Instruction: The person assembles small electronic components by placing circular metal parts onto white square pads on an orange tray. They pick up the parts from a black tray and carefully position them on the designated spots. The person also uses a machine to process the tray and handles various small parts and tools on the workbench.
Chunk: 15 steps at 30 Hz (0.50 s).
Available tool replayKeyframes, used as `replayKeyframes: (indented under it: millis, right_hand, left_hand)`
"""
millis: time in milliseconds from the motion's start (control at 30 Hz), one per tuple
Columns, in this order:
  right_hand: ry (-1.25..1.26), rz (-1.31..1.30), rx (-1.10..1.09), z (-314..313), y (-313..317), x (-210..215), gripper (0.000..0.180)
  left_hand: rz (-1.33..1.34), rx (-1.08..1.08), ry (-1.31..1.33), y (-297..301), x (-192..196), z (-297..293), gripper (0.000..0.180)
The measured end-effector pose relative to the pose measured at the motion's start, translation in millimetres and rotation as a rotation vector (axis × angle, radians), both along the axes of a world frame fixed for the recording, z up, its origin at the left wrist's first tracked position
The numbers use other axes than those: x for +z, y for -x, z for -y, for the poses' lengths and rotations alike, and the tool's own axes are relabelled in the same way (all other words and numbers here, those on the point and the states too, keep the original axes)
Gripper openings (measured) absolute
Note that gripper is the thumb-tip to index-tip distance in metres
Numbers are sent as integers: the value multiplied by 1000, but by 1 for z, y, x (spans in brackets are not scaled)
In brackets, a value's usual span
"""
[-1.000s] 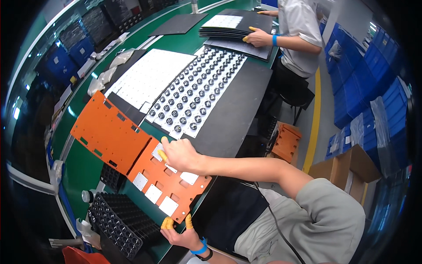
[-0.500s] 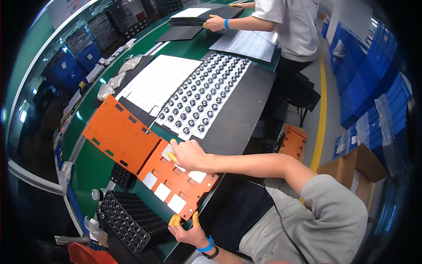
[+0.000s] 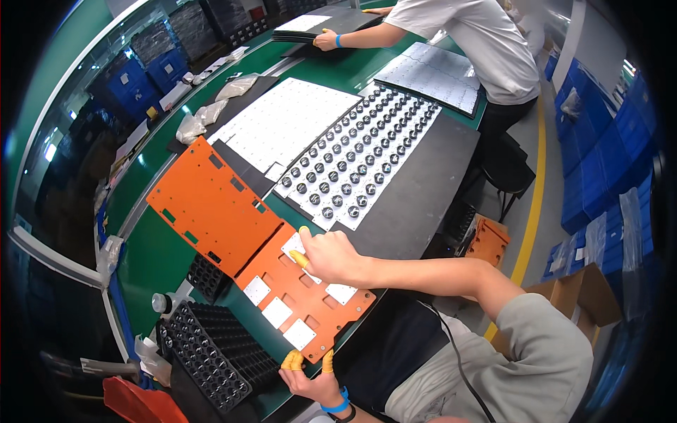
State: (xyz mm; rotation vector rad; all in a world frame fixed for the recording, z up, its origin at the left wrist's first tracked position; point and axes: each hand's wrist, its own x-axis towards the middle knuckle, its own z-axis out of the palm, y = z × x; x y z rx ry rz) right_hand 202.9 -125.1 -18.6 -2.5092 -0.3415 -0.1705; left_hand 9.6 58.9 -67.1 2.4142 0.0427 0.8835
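We noted a black tray stack with rows of round cells left of the orange fixture, and part of an open cardboard box whose contents we could not identify. On the green table, near a white sheet bearing glossy black discs, lay the fixture, its slotted panel folded open and its base carrying square white plates. Our right hand rested at the upper plate, fingertips narrowly apart, and our left hand spread its fingers at the base's near corner; we could not tell whether either gripped.
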Motion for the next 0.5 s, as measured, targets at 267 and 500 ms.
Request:
replayKeyframes:
  millis: [267,500]
  right_hand:
    - [19,4,0,0,0,3,35]
    - [-9,28,-11,0,0,-2,37]
  left_hand:
    - [-19,-5,0,1,3,1,60]
    - [-25,-14,0,1,2,0,61]
